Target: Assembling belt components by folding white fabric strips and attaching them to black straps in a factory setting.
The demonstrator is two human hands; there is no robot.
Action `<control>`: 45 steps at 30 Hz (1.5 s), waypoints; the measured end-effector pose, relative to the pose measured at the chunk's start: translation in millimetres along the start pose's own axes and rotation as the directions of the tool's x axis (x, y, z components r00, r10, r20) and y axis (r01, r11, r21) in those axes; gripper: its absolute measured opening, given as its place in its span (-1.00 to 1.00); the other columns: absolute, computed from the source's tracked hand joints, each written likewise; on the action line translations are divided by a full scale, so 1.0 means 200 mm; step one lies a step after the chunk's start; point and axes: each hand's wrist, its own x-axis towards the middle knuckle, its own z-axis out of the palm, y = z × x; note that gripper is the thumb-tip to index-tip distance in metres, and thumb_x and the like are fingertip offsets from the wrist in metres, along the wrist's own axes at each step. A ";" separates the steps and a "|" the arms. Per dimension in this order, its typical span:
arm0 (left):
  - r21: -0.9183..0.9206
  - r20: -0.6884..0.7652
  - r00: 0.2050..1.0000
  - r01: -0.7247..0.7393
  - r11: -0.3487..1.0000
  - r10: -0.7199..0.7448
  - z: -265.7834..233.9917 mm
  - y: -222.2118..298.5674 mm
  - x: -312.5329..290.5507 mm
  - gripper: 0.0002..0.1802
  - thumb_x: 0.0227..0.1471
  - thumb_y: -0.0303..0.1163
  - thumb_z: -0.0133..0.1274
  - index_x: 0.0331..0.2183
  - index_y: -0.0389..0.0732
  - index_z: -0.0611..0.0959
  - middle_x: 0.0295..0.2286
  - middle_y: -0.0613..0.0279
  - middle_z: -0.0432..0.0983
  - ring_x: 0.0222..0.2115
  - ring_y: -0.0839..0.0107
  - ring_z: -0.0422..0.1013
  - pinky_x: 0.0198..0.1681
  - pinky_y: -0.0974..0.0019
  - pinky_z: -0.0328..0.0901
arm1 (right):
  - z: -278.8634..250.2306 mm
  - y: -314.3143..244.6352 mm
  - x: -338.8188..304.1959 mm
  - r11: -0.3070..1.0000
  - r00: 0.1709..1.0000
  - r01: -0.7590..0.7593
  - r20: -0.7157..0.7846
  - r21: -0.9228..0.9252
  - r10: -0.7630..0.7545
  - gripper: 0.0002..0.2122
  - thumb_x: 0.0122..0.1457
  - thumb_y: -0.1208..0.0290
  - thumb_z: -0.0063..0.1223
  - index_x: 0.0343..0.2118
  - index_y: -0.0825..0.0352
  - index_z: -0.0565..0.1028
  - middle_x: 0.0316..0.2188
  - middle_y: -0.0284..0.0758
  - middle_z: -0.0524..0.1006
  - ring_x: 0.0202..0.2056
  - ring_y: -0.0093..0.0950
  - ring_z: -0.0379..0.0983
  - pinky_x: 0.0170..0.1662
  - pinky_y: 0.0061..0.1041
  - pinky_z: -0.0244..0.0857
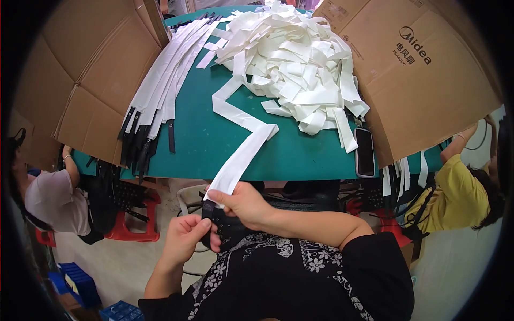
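Where the black strap point(208, 211) ends is hard to make out: below the left hand point(188, 236) it merges with dark things over the lap. That hand's fingers are closed on the strap; the right hand point(245, 206) pinches the white fabric strip point(235, 167) where it meets the strap, just off the tabletop's near edge. The strip zigzags back and disappears into a tangled white pile point(300, 69). Cardboard panels at left point(104, 59) and right point(423, 80) hide parts of two co-workers, and the lens rim cuts off the rest. The green tabletop point(187, 144) also carries white-sleeved black straps point(168, 69) and a smartphone point(364, 152). Red stools point(144, 223) and blue crates point(80, 283) stand on the pale floor point(128, 262).
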 end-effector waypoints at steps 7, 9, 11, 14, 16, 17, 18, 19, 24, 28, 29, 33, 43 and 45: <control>-0.160 0.071 0.978 0.206 0.965 -0.197 -0.08 -0.02 -0.12 -0.76 -0.01 -0.48 -0.11 -0.61 -0.43 0.47 -0.74 0.03 0.41 -0.77 0.31 0.38 -0.70 0.37 0.31 | 0.05 -0.02 -0.12 0.993 0.992 -0.106 0.068 0.051 0.103 -0.69 0.03 0.36 0.06 -0.21 0.42 0.36 -0.54 -0.49 0.36 -0.63 -0.76 0.07 -0.64 -0.75 -0.08; -0.213 0.087 0.978 0.207 0.955 -0.192 -0.07 -0.03 -0.14 -0.76 0.00 -0.46 -0.09 -0.60 -0.42 0.48 -0.71 0.04 0.43 -0.74 0.32 0.38 -0.69 0.38 0.31 | 0.06 0.01 -0.16 0.992 0.992 -0.113 0.069 0.056 0.109 -0.67 0.02 0.36 0.07 -0.19 0.42 0.34 -0.55 -0.48 0.35 -0.64 -0.76 0.07 -0.65 -0.75 -0.08; -0.155 0.105 0.993 0.076 0.985 -0.060 -0.02 -0.02 -0.17 -0.77 0.01 -0.43 -0.08 -0.56 -0.41 0.47 -0.71 0.06 0.42 -0.72 0.34 0.39 -0.66 0.41 0.31 | 0.09 0.02 -0.20 0.988 0.988 -0.124 0.105 0.094 0.114 -0.68 0.02 0.35 0.08 -0.21 0.41 0.34 -0.56 -0.48 0.35 -0.66 -0.75 0.06 -0.65 -0.75 -0.07; 0.016 0.046 0.993 -0.110 0.994 0.109 0.00 -0.02 -0.20 -0.72 0.00 -0.32 -0.05 -0.52 -0.39 0.44 -0.74 0.09 0.40 -0.81 0.46 0.33 -0.73 0.51 0.22 | 0.11 0.00 -0.22 0.999 0.993 -0.036 0.115 0.026 0.033 -0.72 0.02 0.37 0.07 -0.22 0.35 0.36 -0.54 -0.48 0.38 -0.64 -0.76 0.11 -0.62 -0.76 -0.01; -0.025 -0.001 0.997 -0.077 0.997 0.077 0.00 -0.01 -0.18 -0.77 0.01 -0.35 -0.05 -0.49 -0.35 0.46 -0.74 0.20 0.37 -0.79 0.55 0.28 -0.72 0.57 0.14 | 0.12 0.01 -0.21 0.996 0.992 0.081 0.099 -0.039 -0.077 -0.74 0.02 0.38 0.07 -0.24 0.34 0.38 -0.53 -0.47 0.39 -0.62 -0.77 0.15 -0.61 -0.76 0.02; -0.067 -0.041 0.998 -0.043 0.997 0.040 0.01 0.00 -0.17 -0.82 0.01 -0.37 -0.04 -0.45 -0.31 0.47 -0.74 0.31 0.34 -0.78 0.63 0.23 -0.72 0.62 0.06 | 0.12 0.03 -0.19 0.968 0.972 0.210 0.139 -0.135 -0.191 -0.76 0.01 0.39 0.07 -0.26 0.35 0.39 -0.50 -0.46 0.40 -0.57 -0.74 0.21 -0.55 -0.74 0.10; 0.076 -0.185 0.983 0.012 0.997 0.002 0.06 0.00 -0.15 -0.84 0.00 -0.38 -0.04 -0.48 -0.29 0.49 -0.77 0.40 0.29 -0.79 0.72 0.13 -0.74 0.61 -0.04 | 0.10 0.06 -0.17 0.915 0.935 0.337 0.189 -0.223 -0.299 -0.78 0.00 0.40 0.08 -0.29 0.35 0.41 -0.48 -0.45 0.42 -0.52 -0.72 0.27 -0.49 -0.72 0.17; 0.142 -0.176 0.984 -0.015 0.990 0.040 0.04 -0.02 -0.14 -0.84 0.00 -0.40 -0.04 -0.51 -0.29 0.50 -0.78 0.41 0.28 -0.79 0.73 0.12 -0.75 0.61 -0.04 | 0.08 0.08 -0.14 0.898 0.909 0.379 0.273 -0.223 -0.315 -0.77 -0.01 0.39 0.09 -0.30 0.37 0.43 -0.42 -0.41 0.45 -0.37 -0.64 0.35 -0.31 -0.63 0.25; 0.236 -0.150 0.982 -0.073 0.969 0.111 -0.08 -0.09 -0.18 -0.61 -0.10 -0.34 0.01 -0.81 -0.34 0.44 -0.91 0.35 0.22 -0.93 0.65 0.07 -0.85 0.53 -0.08 | -0.15 -0.12 0.03 0.932 0.972 -0.032 0.228 0.361 -0.055 -0.67 0.04 0.40 -0.06 -0.11 0.36 0.31 -0.25 -0.32 0.41 -0.23 -0.47 0.36 -0.10 -0.44 0.24; -0.244 0.289 0.882 -0.307 0.920 0.372 -0.32 -0.21 -0.25 -0.66 -0.16 -0.36 0.08 -0.81 -0.33 0.48 -0.85 0.26 0.36 -0.85 0.57 0.26 -0.78 0.51 0.07 | -0.64 -0.67 0.42 0.899 0.983 0.135 -0.173 0.417 -0.068 -0.86 0.07 0.46 -0.09 -0.31 0.35 0.38 -0.44 -0.32 0.41 -0.39 -0.46 0.36 -0.25 -0.44 0.30; -0.237 0.252 0.910 -0.273 0.932 0.330 -0.36 -0.24 -0.24 -0.68 -0.16 -0.37 0.09 -0.77 -0.37 0.51 -0.83 0.21 0.38 -0.86 0.52 0.27 -0.77 0.47 0.12 | -0.74 -0.83 0.49 0.926 0.976 0.162 -0.194 0.341 -0.100 -0.87 0.08 0.47 -0.10 -0.31 0.36 0.38 -0.45 -0.32 0.41 -0.40 -0.47 0.36 -0.28 -0.45 0.31; 0.216 0.090 0.994 -0.086 0.972 0.068 -0.25 -0.19 0.04 -0.73 -0.07 -0.42 0.00 -0.68 -0.39 0.53 -0.77 0.19 0.42 -0.80 0.51 0.31 -0.72 0.47 0.18 | -0.88 -1.51 0.75 0.878 0.846 0.456 -0.237 -0.146 -0.478 -0.82 0.09 0.36 -0.07 -0.32 0.37 0.38 -0.47 -0.31 0.42 -0.45 -0.47 0.37 -0.33 -0.47 0.32; -0.050 0.056 0.998 0.032 0.998 -0.029 0.26 0.16 1.18 -0.76 0.04 -0.34 -0.10 -0.47 -0.34 0.50 -0.78 0.21 0.37 -0.84 0.53 0.23 -0.76 0.53 0.13 | -1.59 -2.77 0.84 0.459 0.131 -0.039 -0.460 -0.887 -0.878 -0.52 0.08 0.01 -0.18 -0.30 0.45 0.46 -0.38 -0.10 0.49 -0.42 -0.35 0.46 -0.36 -0.40 0.33; -0.113 0.046 0.998 0.052 0.992 -0.047 0.29 0.12 1.30 -0.77 0.03 -0.33 -0.09 -0.45 -0.32 0.49 -0.77 0.23 0.37 -0.84 0.54 0.22 -0.76 0.54 0.11 | -1.64 -2.66 0.87 0.479 0.100 -0.369 -0.546 -0.796 -0.832 -0.47 0.07 -0.05 -0.25 -0.27 0.43 0.47 -0.38 -0.11 0.49 -0.42 -0.35 0.48 -0.36 -0.41 0.33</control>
